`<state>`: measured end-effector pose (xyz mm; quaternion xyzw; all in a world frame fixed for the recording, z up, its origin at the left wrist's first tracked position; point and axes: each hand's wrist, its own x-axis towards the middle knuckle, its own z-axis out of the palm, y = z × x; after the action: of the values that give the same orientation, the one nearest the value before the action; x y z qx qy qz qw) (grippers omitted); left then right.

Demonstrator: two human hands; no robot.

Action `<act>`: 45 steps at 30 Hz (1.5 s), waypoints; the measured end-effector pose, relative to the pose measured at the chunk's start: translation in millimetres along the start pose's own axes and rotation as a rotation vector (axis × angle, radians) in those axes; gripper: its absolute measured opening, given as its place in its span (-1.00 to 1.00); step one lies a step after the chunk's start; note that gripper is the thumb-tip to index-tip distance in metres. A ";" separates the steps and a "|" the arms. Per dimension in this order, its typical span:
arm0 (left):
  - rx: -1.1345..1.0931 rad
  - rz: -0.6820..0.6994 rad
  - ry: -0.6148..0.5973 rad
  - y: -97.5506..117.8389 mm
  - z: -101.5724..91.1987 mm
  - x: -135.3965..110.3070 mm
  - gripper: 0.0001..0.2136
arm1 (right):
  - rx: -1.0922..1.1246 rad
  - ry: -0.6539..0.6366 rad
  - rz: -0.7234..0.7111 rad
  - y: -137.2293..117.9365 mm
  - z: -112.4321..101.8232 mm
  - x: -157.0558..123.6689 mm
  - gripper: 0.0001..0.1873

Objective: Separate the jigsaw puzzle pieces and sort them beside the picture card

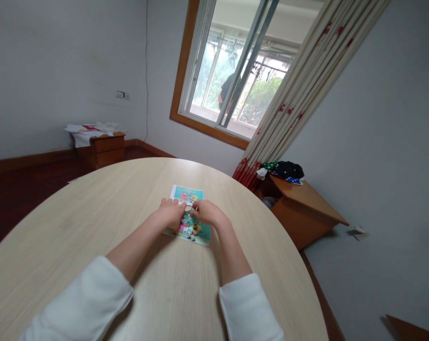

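Observation:
On the round table lies a small cartoon picture sheet [196, 232], blue-green with colourful figures; its lower part looks like a jigsaw, with a pale gap near the middle. Above it a pale blue strip [189, 194] shows pink and yellow cartoon figures. My left hand [170, 213] rests over the left edge of the sheet, fingers stretched out and thumb toward the gap. My right hand [205, 212] is over the right side, its thumb and fingers pinched together beside the gap. Anything inside the pinch is too small to make out.
The pale wooden tabletop [264, 255] surrounds the sheet. Past it stand a small drawer cabinet [110, 149] with cloths on top and, at right, a tilted-looking wooden cabinet [303, 213] with dark clothing [289, 169]. A curtain [289, 102] hangs by the window [236, 71].

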<state>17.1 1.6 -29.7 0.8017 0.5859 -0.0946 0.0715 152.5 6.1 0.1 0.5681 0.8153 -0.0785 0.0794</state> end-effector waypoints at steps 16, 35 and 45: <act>-0.193 0.061 0.111 -5.9 -7.7 0.5 -0.72 | -0.016 -0.005 -0.045 4.6 6.1 7.3 -0.68; -0.427 0.092 0.249 -14.1 -7.2 8.4 -0.81 | 0.020 -0.092 -0.110 -0.4 4.1 7.6 -0.64; -0.501 0.018 0.259 -18.8 -13.2 9.6 -0.83 | 0.023 -0.043 -0.078 -6.0 -2.9 -0.7 -0.64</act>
<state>2.9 19.2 -19.2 0.7696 0.5881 0.1569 0.1928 146.9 4.0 3.3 0.5349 0.8340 -0.1034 0.0873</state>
